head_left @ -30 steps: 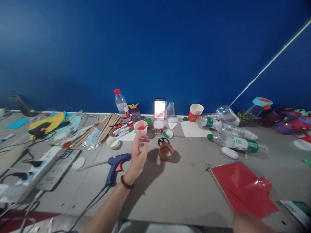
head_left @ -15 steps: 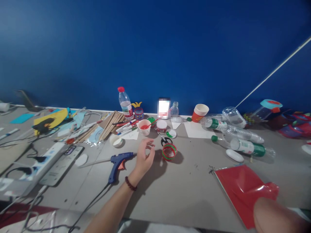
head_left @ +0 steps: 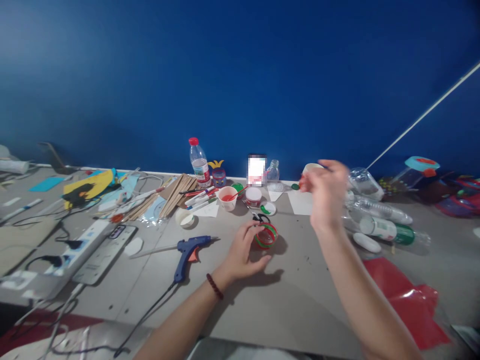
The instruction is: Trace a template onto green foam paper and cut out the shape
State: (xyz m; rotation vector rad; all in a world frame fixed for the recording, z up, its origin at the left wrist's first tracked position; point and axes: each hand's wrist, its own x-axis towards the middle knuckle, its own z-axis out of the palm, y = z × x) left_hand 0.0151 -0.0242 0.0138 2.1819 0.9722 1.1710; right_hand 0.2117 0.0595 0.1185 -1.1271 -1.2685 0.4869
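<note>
A small clear cup (head_left: 267, 244) with red and green bands stands mid-table. My left hand (head_left: 243, 252) is at its left side, thumb and fingers spread apart, fingertips at the rim; whether they touch it I cannot tell. Farther back, my right hand (head_left: 330, 197) is raised in front of the stacked paper cups (head_left: 313, 167) and hides most of them. Motion blurs its fingers, so any hold is unclear. Just behind the banded cup lie black-handled scissors (head_left: 261, 218). A white lid with green paint (head_left: 268, 208) and a paper cup of red paint (head_left: 227, 200) are behind it.
A blue glue gun (head_left: 187, 252) with its cord lies left of my left hand. Farther left are a power strip (head_left: 75, 255) and wooden sticks (head_left: 178, 195). Plastic bottles (head_left: 386, 230) and a red sheet (head_left: 401, 300) lie to the right. A blue wall (head_left: 240, 80) rises behind.
My left hand has moved right and forward to the banded cup. My right hand has gone from the red sheet at the lower right up to the stacked paper cups.
</note>
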